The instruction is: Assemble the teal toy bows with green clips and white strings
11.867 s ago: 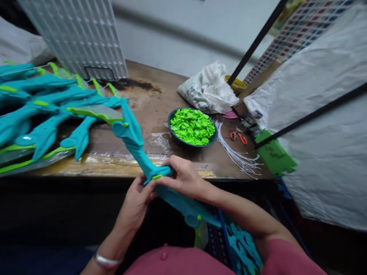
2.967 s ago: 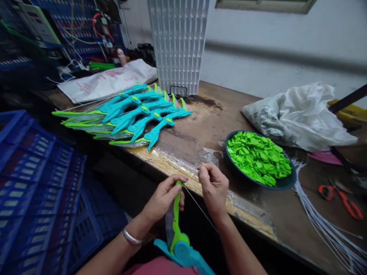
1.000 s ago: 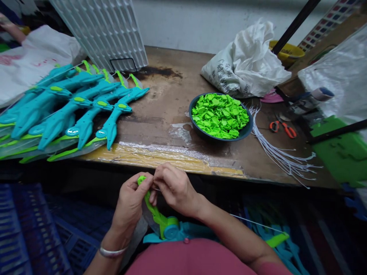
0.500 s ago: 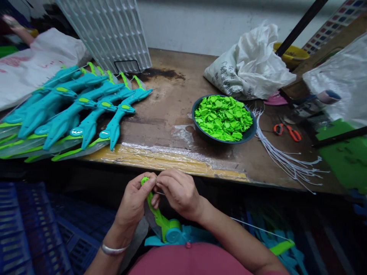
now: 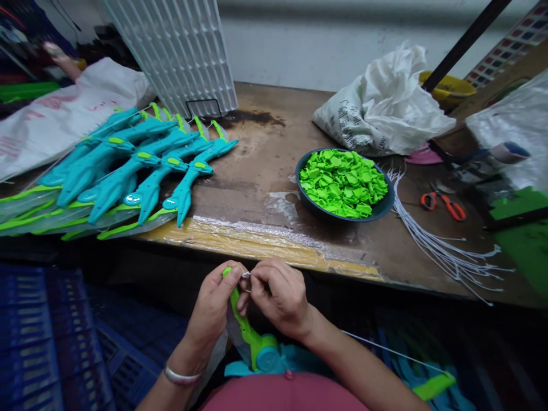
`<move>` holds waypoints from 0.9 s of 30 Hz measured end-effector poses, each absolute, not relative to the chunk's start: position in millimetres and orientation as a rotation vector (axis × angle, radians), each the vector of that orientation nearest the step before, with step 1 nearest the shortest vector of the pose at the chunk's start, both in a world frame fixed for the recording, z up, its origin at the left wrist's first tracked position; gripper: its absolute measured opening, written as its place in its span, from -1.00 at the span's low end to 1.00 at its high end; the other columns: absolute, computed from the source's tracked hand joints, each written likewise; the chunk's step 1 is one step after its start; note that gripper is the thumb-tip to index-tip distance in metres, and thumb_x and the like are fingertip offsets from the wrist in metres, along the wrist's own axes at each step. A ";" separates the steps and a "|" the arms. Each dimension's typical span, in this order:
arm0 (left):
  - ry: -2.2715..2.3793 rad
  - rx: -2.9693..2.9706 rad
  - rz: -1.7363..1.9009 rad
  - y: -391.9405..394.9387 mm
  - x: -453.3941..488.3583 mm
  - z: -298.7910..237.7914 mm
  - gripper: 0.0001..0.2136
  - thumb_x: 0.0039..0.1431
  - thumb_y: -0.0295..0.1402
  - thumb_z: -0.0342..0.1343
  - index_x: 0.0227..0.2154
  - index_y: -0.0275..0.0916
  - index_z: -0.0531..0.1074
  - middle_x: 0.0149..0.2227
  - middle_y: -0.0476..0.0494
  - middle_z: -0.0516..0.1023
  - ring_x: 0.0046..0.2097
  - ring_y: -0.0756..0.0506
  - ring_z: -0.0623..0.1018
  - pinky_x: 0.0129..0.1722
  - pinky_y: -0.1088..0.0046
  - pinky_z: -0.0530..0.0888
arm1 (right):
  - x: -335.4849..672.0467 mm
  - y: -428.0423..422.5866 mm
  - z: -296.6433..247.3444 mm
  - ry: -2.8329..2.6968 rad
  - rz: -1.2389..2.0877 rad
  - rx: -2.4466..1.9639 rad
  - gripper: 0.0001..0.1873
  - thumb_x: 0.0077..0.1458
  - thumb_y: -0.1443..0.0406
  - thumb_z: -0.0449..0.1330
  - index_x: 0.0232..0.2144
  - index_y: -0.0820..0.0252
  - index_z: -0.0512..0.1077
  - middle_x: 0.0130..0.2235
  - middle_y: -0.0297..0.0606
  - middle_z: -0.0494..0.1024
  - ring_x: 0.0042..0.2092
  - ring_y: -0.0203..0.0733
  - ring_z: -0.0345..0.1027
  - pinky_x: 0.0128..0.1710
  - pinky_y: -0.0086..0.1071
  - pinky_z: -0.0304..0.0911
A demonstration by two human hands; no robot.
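Observation:
My left hand [image 5: 214, 311] is closed around the tip of a green limb [image 5: 244, 325] on a teal and green toy bow, whose teal body [image 5: 274, 362] lies against my lap. Pinched in the fingers of my right hand [image 5: 285, 297] is a white string [image 5: 245, 275], looped or knotted close to the limb tip. On the right, a taut white string [image 5: 398, 351] runs from behind my right forearm to another green limb end [image 5: 434, 388]. Whether both string parts are one piece is hidden.
Several teal toy bows [image 5: 148, 165] overlap on the table's left. A dark bowl [image 5: 303, 197] holds green plastic pieces. Right of it lie white strings [image 5: 428, 245], orange-handled scissors [image 5: 443, 204] and a white sack [image 5: 381, 108]. Blue crates [image 5: 25, 337] stand below left. Another person's hand [image 5: 55, 51] shows far left.
My right hand has drawn slightly away from my left, and a white twist of string now shows between them. The whole view has shifted a little.

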State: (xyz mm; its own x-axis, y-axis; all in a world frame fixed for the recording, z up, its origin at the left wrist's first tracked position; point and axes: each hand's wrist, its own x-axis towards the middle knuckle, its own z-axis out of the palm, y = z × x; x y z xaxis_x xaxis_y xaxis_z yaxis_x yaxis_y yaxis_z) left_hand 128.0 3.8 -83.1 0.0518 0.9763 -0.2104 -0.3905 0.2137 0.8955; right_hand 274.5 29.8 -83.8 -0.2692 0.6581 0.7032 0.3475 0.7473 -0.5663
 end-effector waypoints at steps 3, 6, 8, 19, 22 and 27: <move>0.992 0.744 1.205 3.6 128.6 -83.4 -0.68 0.30 -0.16 0.15 -0.49 -0.26 0.40 -0.61 0.06 0.33 -0.64 0.06 0.31 -0.66 0.57 0.34 | 275.0 28.0 -81.7 -1.867 0.423 -0.789 -0.89 0.26 0.45 0.11 -0.30 0.19 0.37 -0.36 -0.26 0.52 -0.30 -0.24 0.42 -0.29 -0.38 0.37; 1.009 0.720 1.184 2.7 129.0 -85.4 -0.71 0.30 -0.15 0.16 -0.45 -0.25 0.42 -0.64 0.07 0.33 -0.65 0.06 0.32 -0.66 0.58 0.32 | 274.9 27.0 -76.8 -1.892 0.530 -0.830 -0.95 0.27 0.39 0.12 -0.25 0.20 0.38 -0.33 -0.25 0.50 -0.29 -0.23 0.40 -0.28 -0.36 0.35; 1.022 0.706 1.169 1.9 129.5 -86.4 -0.73 0.30 -0.14 0.16 -0.41 -0.24 0.43 -0.66 0.08 0.33 -0.65 0.05 0.32 -0.66 0.59 0.31 | 274.8 27.0 -73.6 -1.925 0.582 -0.839 -0.93 0.30 0.35 0.13 -0.19 0.22 0.41 -0.30 -0.22 0.51 -0.27 -0.22 0.39 -0.27 -0.35 0.35; 0.993 0.767 1.165 -0.3 132.5 -89.3 -0.70 0.36 -0.15 0.08 -0.43 -0.22 0.35 -0.66 0.10 0.30 -0.64 0.05 0.31 -0.64 0.58 0.30 | 282.5 25.2 -63.5 -2.045 0.691 -0.960 -0.82 0.36 0.37 0.07 -0.31 0.23 0.42 -0.36 -0.28 0.44 -0.32 -0.26 0.34 -0.29 -0.38 0.22; 0.962 0.764 1.198 0.6 130.5 -91.8 -0.69 0.37 -0.18 0.08 -0.46 -0.23 0.32 -0.62 0.10 0.27 -0.65 0.07 0.28 -0.66 0.58 0.29 | 292.6 17.8 -57.7 -2.135 0.688 -1.010 -0.84 0.34 0.39 0.07 -0.32 0.22 0.39 -0.36 -0.30 0.44 -0.35 -0.28 0.32 -0.33 -0.38 0.17; 0.867 0.722 1.230 -2.7 128.3 -95.4 -0.70 0.35 -0.20 0.11 -0.47 -0.23 0.30 -0.57 0.08 0.26 -0.65 0.09 0.24 -0.69 0.58 0.29 | 303.3 -2.8 -50.7 -2.294 0.603 -1.069 -0.78 0.30 0.43 0.00 -0.41 0.19 0.31 -0.41 -0.32 0.37 -0.42 -0.30 0.26 -0.42 -0.38 0.10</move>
